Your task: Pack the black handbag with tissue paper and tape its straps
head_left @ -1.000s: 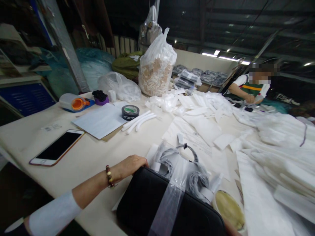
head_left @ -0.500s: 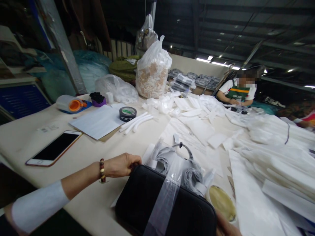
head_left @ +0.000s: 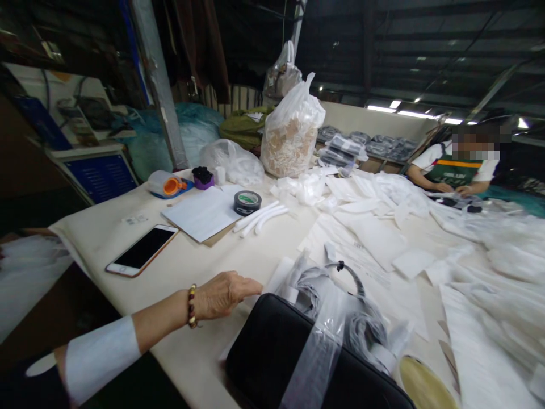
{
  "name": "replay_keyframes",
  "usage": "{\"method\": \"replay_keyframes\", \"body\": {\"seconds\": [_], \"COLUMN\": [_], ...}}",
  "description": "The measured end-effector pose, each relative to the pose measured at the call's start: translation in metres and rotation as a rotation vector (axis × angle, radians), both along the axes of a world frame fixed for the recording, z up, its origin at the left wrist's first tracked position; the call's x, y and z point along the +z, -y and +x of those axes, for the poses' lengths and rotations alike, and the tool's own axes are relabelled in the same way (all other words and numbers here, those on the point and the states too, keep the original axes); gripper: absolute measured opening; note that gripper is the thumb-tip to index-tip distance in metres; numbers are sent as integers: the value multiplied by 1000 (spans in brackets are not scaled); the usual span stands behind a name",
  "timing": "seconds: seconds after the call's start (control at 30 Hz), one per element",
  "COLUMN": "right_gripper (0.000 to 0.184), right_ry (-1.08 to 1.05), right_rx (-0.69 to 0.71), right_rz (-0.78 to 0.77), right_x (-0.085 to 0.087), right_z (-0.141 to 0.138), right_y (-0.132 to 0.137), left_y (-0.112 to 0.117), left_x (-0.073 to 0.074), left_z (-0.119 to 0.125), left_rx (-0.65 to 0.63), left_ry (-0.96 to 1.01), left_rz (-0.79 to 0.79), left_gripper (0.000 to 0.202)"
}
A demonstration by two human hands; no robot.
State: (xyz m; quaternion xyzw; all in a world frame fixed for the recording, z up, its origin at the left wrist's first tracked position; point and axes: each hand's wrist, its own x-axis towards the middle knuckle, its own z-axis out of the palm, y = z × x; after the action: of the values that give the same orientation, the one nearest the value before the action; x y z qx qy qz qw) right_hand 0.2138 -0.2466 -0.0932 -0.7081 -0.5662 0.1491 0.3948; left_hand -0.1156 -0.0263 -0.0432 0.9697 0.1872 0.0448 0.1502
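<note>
Grip of the left hand (head_left: 223, 295): loose and unclosed, folks, forefinger stretched right up to the far left corner of the black case, nothing pinched; whether the fingertip touches, I cannot tell.
Right hand: out of shot, so its hold I cannot tell.
Black case (head_left: 272, 343): down at the near side of the bench (head_left: 204, 262), bottom edge cut off by the frame.
Clear strip (head_left: 317, 355): running straight across the case front, front to back, shiny all the way.
Grey cords (head_left: 361, 332): coiled bundles just behind the case, with a looped handle (head_left: 356, 278) arching above them.
Round yellowish thing (head_left: 424, 382): just beside the case on the right, partly cut off.
Wrist: beaded bracelet (head_left: 192, 307), white sleeve (head_left: 102, 355) behind it.
Phone (head_left: 142, 250): dark screen up, left of the hand and well apart from the case.
Tape roll (head_left: 247, 202): flat on the corner of the papers (head_left: 200, 213), white tubes (head_left: 261, 218) beside it.
White sheets (head_left: 366, 227): scattered beyond the case, big soft piles (head_left: 489, 335) off right.
Scrap bag (head_left: 289, 145): bulging and upright at the back.
Co-worker (head_left: 455, 170): far right, both hands low over dark pieces.
</note>
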Motion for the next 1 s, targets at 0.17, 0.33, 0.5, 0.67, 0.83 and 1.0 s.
{"method": "replay_keyframes", "body": {"seconds": [0.17, 0.33, 0.5, 0.67, 0.83, 1.0], "right_gripper": [32, 40, 34, 38, 41, 44], "right_ry": [-3, -99, -117, -158, -164, -170], "right_rx": [15, -24, 64, 97, 49, 8], "right_rz": [14, 123, 113, 84, 78, 8], "right_x": [-16, -31, -31, -30, -42, -63], "right_z": [4, 5, 6, 14, 31, 37], "right_y": [-57, -73, -67, -68, -72, -71], "left_y": [-4, -26, -19, 7, -9, -32], "left_x": [-3, 6, 12, -8, -4, 16], "left_z": [0, -25, -32, 3, -8, -61], "left_rx": [11, 150, 249, 176, 215, 431], "left_ry": [-159, -197, -28, -41, -114, -232], "left_rz": [125, 238, 66, -102, 97, 301], "left_gripper": [22, 17, 50, 46, 24, 30]}}
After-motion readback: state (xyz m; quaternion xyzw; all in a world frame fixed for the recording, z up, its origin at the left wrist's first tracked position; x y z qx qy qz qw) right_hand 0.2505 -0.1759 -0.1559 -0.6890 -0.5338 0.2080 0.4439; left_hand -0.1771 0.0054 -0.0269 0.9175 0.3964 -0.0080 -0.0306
